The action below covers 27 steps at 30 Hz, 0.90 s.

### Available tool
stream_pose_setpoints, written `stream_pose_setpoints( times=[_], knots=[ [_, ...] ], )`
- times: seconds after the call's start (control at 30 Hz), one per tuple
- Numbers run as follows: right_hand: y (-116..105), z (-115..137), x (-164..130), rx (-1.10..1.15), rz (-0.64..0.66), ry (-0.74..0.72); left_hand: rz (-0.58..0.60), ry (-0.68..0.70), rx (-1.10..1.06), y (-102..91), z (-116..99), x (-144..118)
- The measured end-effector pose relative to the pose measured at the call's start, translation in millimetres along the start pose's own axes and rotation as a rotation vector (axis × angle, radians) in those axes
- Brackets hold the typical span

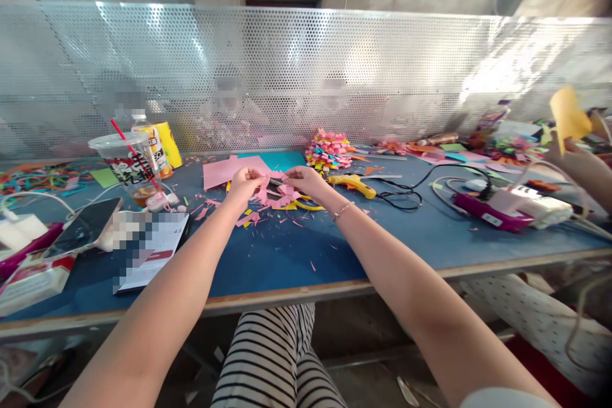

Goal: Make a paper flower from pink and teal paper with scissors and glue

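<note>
Paper strip (273,203), pink and fringed, curves in a loose ring just left of the yellow glue gun (351,185) in the head view. The left hand (246,185) has its grip pinching the far-left part of the strip between thumb and fingers; the right hand (306,180), nearer the glue gun, has its grip pinching the right part. Whether the strip touches the blue counter (296,261) cannot be told. Scissors (310,205) with yellow handles lie left of the glue gun, partly hidden by the right hand, among pink and yellow paper scraps (248,218). Farther left of the glue gun, beyond the left hand, lies a pink sheet (222,172); a blue sheet (289,160) lies beside it. Just behind the glue gun stands a ball of colored paper loops (329,150). A black cord (406,205) trails to its right, toward a purple power strip (492,211). Well left stands a plastic cup (125,166) with a red straw. Far right of the glue gun, a co-worker's hand (563,148) holds a yellow sheet (570,116).
</note>
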State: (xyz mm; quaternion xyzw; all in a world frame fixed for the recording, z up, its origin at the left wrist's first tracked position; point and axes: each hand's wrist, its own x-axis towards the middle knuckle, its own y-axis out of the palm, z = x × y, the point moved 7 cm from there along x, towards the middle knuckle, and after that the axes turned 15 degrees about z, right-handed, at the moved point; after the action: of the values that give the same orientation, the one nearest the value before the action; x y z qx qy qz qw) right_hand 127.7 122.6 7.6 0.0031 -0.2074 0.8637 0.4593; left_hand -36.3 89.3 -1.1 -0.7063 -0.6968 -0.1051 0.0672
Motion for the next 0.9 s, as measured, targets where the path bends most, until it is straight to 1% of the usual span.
stream_pose_setpoints(
  times=[0.1,0.23,0.43,0.77,0.9],
  knots=[
    [2,2,0,0.016,0.020,-0.022,-0.010,0.042,0.011,1.0,-4,-1],
    [4,4,0,0.046,0.036,-0.030,-0.055,0.074,0.044,0.7,-7,-3],
    [4,5,-1,0.048,0.023,-0.047,-0.090,0.101,0.037,0.6,-9,-5],
    [-2,9,2,-0.074,-0.017,-0.136,-0.052,0.133,0.078,3.9,-12,-5],
    [-2,12,1,-0.138,-0.019,-0.150,-0.044,0.121,0.070,4.6,-12,-5]
  ],
)
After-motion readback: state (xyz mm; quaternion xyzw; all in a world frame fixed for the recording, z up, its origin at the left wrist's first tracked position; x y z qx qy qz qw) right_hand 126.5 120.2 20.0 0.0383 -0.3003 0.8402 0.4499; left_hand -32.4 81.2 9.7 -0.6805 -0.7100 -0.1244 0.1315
